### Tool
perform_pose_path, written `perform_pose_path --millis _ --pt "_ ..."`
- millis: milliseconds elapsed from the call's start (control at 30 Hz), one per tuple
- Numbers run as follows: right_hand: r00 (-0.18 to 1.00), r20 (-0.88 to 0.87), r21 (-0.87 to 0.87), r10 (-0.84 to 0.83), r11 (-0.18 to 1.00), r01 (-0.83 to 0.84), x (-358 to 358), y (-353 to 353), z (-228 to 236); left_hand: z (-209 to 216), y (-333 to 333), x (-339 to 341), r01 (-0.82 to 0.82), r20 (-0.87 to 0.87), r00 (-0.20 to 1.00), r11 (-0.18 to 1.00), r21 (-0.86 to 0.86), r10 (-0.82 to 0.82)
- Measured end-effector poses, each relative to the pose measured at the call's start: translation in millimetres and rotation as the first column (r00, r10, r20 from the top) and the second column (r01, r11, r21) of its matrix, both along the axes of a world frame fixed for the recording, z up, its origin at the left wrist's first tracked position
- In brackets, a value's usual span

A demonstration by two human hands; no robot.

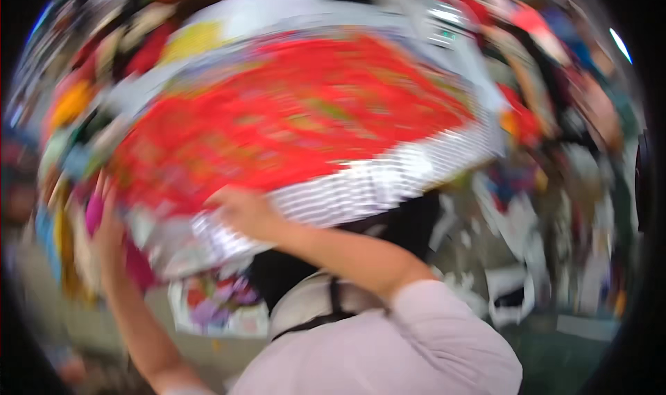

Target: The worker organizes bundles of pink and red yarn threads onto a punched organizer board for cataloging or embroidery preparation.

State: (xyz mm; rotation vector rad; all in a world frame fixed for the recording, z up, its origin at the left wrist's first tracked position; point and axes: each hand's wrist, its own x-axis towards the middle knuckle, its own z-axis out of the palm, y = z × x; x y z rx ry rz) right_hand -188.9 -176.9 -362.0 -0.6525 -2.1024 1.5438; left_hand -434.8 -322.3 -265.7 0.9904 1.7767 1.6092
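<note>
A large red cloth [298, 110] with a yellow and green pattern lies spread over the work surface, blurred by motion. My right hand [246, 213] is at its near edge, left of the middle, fingers bent and drawn together on the cloth. Further left, my left hand [107, 225] points upward beside the left end of the cloth, its fingers smeared, next to a magenta cloth [139, 260]. Along the near side runs a shiny white and grey striped strip [374, 180], just right of my right hand.
Piles of coloured cloth stand at the left [73, 107] and right [531, 83]. Yellow material [194, 41] lies behind the red cloth. Below the near edge is a white container [182, 319] with purple and red pieces. A white bag [510, 294] is at the lower right.
</note>
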Motion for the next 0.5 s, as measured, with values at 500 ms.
perform_pose_path --millis 500 --pt "0.92 -0.391 -0.461 -0.019 0.87 -0.178 40.2 -28.9 87.9 12.2 12.3 155.5 0.253 0.709 0.634 0.949 0.188 -0.309"
